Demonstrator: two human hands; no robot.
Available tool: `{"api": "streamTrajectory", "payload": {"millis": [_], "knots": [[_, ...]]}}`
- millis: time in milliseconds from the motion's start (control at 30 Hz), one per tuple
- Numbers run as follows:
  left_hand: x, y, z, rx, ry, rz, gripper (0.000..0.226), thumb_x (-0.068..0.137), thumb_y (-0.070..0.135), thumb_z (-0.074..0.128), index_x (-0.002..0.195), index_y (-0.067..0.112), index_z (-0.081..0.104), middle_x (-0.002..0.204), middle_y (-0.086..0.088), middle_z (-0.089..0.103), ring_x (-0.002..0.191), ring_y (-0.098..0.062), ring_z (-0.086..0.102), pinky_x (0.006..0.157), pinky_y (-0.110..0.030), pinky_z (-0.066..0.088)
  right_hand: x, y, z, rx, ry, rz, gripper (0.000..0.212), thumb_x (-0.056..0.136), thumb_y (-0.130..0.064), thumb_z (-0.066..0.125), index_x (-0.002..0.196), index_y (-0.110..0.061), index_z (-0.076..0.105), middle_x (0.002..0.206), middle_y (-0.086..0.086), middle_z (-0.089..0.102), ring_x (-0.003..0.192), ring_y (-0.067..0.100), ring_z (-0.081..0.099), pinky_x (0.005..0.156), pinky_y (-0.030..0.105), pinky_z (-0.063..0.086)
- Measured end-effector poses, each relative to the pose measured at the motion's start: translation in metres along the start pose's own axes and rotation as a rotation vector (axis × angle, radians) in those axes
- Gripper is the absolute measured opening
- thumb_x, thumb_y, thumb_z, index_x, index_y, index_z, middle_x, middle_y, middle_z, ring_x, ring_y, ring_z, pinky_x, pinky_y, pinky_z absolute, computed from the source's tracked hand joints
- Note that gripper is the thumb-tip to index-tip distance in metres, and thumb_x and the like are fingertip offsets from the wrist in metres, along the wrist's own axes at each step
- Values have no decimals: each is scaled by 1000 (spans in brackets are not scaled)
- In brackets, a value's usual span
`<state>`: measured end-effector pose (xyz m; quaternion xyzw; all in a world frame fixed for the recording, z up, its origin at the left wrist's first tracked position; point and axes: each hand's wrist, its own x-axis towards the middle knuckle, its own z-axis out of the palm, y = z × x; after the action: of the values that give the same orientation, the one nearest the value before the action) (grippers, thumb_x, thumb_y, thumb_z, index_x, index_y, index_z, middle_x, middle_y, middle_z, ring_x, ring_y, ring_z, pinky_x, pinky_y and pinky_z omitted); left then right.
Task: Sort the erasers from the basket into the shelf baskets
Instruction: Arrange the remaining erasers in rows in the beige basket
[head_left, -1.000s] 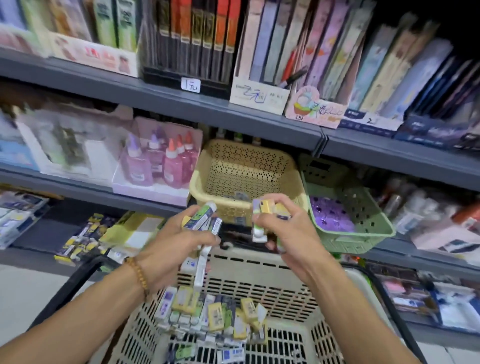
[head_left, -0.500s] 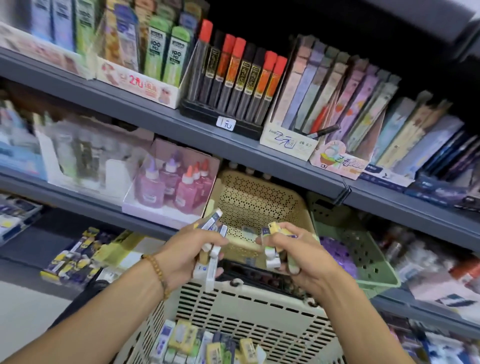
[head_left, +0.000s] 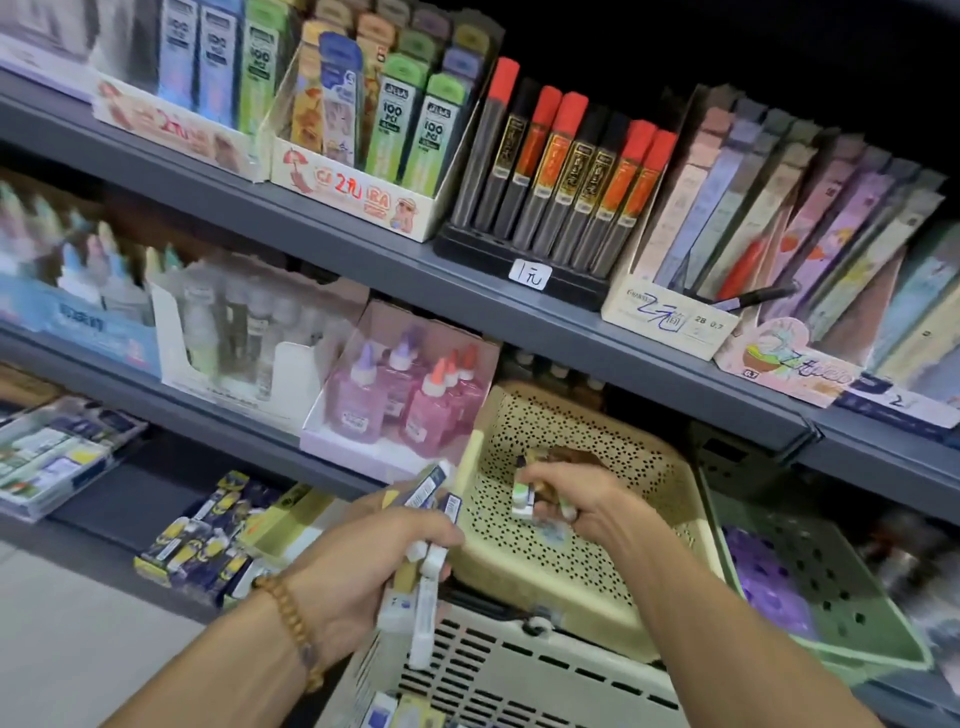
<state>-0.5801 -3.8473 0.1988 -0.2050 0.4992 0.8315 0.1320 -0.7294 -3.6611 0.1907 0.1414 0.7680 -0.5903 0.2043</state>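
Cream perforated plastic forms the shelf basket (head_left: 587, 566) at lower centre of the head view, tilted on the grey shelf (head_left: 467, 291) with a green perforated basket (head_left: 831, 587) just to its right. The right hand (head_left: 582, 499) reaches inside the cream basket, fingers curled round a small bundle of erasers (head_left: 524, 499) held close above its floor; motion blur hides how many. The left hand (head_left: 363, 566), with a beaded bracelet (head_left: 291, 618) on its wrist, sits at the basket's left rim and grips a fan of long sleeved erasers (head_left: 426, 561) that stick out above and below the fist. Along the bottom edge of the frame lies the slotted white carrying basket (head_left: 519, 670), with a few more erasers (head_left: 395, 712) showing inside it at bottom centre. Pink glue bottles (head_left: 410, 400) stand in a box left of the cream basket.
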Motion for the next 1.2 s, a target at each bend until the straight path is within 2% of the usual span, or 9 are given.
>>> {"api": "streamTrajectory", "payload": {"millis": [133,400,533,600,667,833,1000,1100,1200], "knots": [[7,13,-6,-79,46,55,25,74,0,72,97,9,64,64,-7,60,64,-21,60,57,-36,55,27,-5,-5,-63,-22,4,25,75,1,78,92,-16,73,61,5,70,49,13,59,46,22,53],[6,14,6,-34,26,36,33,73,1,73,105,5,66,69,-10,62,64,-21,61,57,-36,56,34,-3,-14,-112,37,-67,24,66,-5,81,88,-11,71,53,0,58,43,11,45,34,20,30],[3,15,5,-17,24,19,30,76,-1,71,105,2,63,74,-13,59,66,-24,59,56,-36,55,13,2,-17,-164,-139,-15,22,70,-3,80,88,-7,69,60,2,63,46,8,50,32,17,31],[3,18,9,4,12,7,21,80,-5,67,99,1,61,74,-16,56,65,-26,56,56,-38,53,4,9,-14,-279,-216,35,32,66,-2,81,93,-7,65,68,5,66,49,11,52,34,19,32],[2,18,11,-1,12,11,26,81,-6,66,104,3,59,75,-16,57,65,-25,56,56,-39,54,5,15,-12,-365,-173,63,40,64,-1,82,97,-9,61,68,5,67,49,12,52,37,21,34],[1,13,10,-17,28,41,17,78,-3,68,89,9,66,62,-9,63,59,-23,60,54,-39,57,20,17,-6,-384,-64,36,19,76,-16,82,78,-9,64,53,-1,55,45,9,44,36,19,29],[3,14,8,-30,23,45,21,75,0,71,92,10,66,58,-5,64,53,-17,64,54,-34,55,13,20,-22,-337,-35,1,38,84,-36,75,96,0,71,66,6,67,60,18,56,42,24,29],[4,15,9,-16,31,41,28,74,1,71,100,8,65,63,-7,64,52,-17,63,54,-34,55,3,23,-35,-381,-30,12,32,85,-32,75,95,-3,66,81,10,71,62,19,62,47,27,41],[4,15,12,-6,28,38,18,75,1,71,90,9,64,57,-6,62,50,-17,62,51,-33,55,-5,22,-43,-321,-9,61,34,83,-19,76,105,-3,56,99,15,70,83,27,72,62,30,57]]}}
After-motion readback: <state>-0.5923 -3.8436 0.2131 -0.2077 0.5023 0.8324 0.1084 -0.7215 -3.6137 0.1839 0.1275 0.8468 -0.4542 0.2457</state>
